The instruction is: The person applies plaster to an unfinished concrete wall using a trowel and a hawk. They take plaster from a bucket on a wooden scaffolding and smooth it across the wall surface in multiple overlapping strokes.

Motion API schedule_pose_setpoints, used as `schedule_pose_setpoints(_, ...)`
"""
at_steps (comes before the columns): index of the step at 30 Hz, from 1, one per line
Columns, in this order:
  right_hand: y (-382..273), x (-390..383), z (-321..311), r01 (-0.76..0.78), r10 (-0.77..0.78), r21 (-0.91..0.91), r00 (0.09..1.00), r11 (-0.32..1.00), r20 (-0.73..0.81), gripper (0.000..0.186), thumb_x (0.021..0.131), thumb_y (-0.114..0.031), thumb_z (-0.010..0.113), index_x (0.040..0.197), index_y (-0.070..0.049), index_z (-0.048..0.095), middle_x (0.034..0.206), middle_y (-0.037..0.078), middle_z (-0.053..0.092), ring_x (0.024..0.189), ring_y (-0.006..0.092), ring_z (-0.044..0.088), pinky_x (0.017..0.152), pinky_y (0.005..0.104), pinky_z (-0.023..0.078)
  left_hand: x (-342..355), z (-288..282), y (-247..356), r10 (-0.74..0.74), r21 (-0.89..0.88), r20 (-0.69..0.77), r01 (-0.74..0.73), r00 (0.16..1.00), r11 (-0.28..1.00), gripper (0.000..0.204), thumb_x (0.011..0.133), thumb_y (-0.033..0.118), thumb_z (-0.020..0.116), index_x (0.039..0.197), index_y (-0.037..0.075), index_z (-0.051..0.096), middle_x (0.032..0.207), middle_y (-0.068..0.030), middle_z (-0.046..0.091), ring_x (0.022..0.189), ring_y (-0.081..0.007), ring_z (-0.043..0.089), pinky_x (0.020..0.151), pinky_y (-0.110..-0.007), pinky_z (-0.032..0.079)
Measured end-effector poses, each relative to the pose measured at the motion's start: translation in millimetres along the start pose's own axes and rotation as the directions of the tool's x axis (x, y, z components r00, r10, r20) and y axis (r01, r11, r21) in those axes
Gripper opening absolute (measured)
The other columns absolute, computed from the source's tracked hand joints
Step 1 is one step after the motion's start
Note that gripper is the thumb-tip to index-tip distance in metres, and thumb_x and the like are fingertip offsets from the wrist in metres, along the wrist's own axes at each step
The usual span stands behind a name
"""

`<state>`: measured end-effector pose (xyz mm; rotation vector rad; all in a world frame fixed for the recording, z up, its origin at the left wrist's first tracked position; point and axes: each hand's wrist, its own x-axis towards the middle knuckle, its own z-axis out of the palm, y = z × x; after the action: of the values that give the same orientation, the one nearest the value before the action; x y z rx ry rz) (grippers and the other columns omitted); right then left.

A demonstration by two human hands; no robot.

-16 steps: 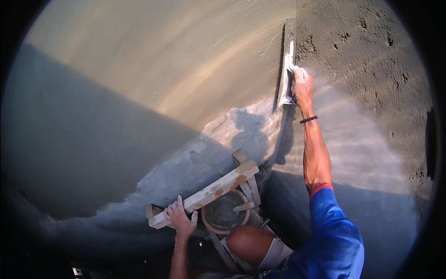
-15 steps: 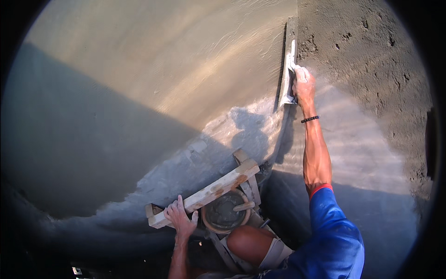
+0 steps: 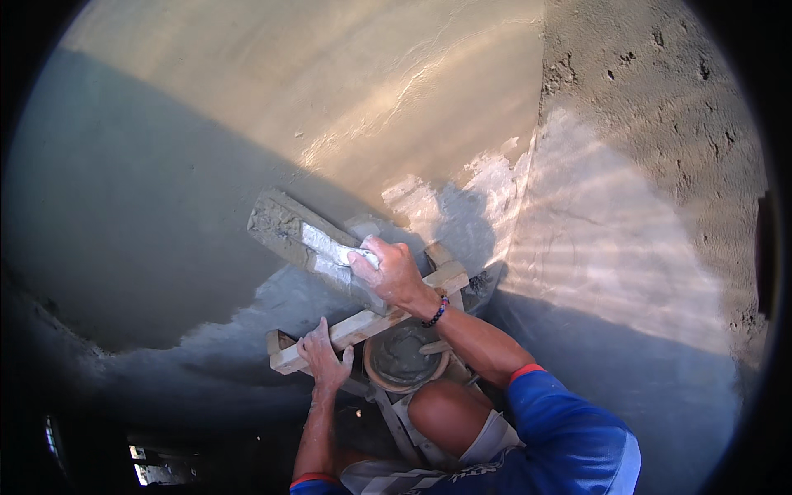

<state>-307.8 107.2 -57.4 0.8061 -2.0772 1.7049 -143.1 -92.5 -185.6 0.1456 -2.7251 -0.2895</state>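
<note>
My right hand [image 3: 389, 269] is closed round the whitish handle of a long plastering float [image 3: 285, 228]. Grey mortar coats much of the float, which slants across the wall just above a wooden bar. Over the left end of that wooden bar [image 3: 363, 328] hooks my left hand [image 3: 325, 356], fingers across the top and thumb apart on the near side. Behind the float lies the wall [image 3: 223, 132], partly coated in smooth wet plaster, with a ragged lower edge over a paler bare strip [image 3: 450, 216].
Below the bar, a round bucket [image 3: 371, 375] contains grey mortar and a tool with a wooden handle [image 3: 435, 347]. Wooden legs [image 3: 396, 426] run down beside my bent knee [image 3: 445, 412]. On the right, an adjoining wall [image 3: 610, 223] has rough mortar [image 3: 660, 99] higher up.
My right hand has brought the float down and left from the upper wall corner to just above the bar. My left hand stays on the bar.
</note>
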Motion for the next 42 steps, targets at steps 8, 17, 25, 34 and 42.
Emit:
schedule_pose_setpoints(8,8.4,118.5,-234.0,0.011,0.101,0.185,0.805,0.983,-0.584,0.032,0.098,-0.032,0.055,0.074,-0.011,0.048,0.056,-0.004,0.04,0.043,0.0064,0.037,0.038,0.0235,0.029,2.6,-4.5,6.9,0.031,0.036,-0.046,-0.029,0.998,0.999,0.09,0.067,0.031,0.074,0.142,-0.002,0.036,0.118,-0.0164,0.051,0.115,-0.0333,0.042,0.105,-0.052,0.021)
schedule_pose_setpoints(17,-39.0,129.6,-124.7,0.25,-0.448,-0.537,0.85,0.806,-0.278,0.025,0.088,-0.022,0.062,0.087,0.003,0.058,0.064,0.011,0.055,0.056,0.0204,0.053,0.052,0.0352,0.042,-2.1,0.2,6.9,0.024,0.048,-0.075,-0.021,0.997,0.999,0.087,0.069,0.033,0.072,0.14,-0.003,0.038,0.114,-0.0163,0.051,0.11,-0.0329,0.042,0.102,-0.052,0.022)
schedule_pose_setpoints(25,3.1,3.3,20.0,0.267,-0.226,-0.417,0.963,0.869,0.146,0.032,0.084,-0.03,0.07,0.079,-0.003,0.053,0.065,0.018,0.059,0.056,0.0358,0.06,0.048,0.042,0.046,0.8,4.2,3.7,0.013,-0.016,-0.095,-0.014,0.995,1.0,0.087,0.068,0.026,0.075,0.141,-0.003,0.037,0.118,-0.0165,0.052,0.114,-0.0331,0.043,0.104,-0.052,0.022)
schedule_pose_setpoints(34,-9.8,-31.3,-10.8,-0.071,0.524,0.96,0.847,0.273,-0.086,0.034,0.099,-0.042,0.05,0.084,-0.012,0.045,0.061,0.0,0.044,0.048,0.0131,0.046,0.045,0.0279,0.041,-5.2,-4.1,-0.7,0.036,-0.031,-0.08,-0.038,0.996,0.999,0.088,0.069,0.025,0.076,0.142,-0.003,0.035,0.122,-0.0161,0.051,0.116,-0.0329,0.042,0.105,-0.05,0.022)
schedule_pose_setpoints(42,-91.1,67.6,51.1,-0.014,0.598,0.931,0.77,0.364,-0.222,0.031,0.098,-0.034,0.053,0.084,-0.008,0.043,0.061,0.001,0.044,0.047,0.014,0.048,0.043,0.0287,0.042,-4.4,-6.2,2.7,0.007,-0.045,-0.067,-0.01,0.998,0.999,0.087,0.07,0.026,0.075,0.142,-0.002,0.036,0.122,-0.0154,0.053,0.118,-0.0325,0.042,0.107,-0.052,0.021)
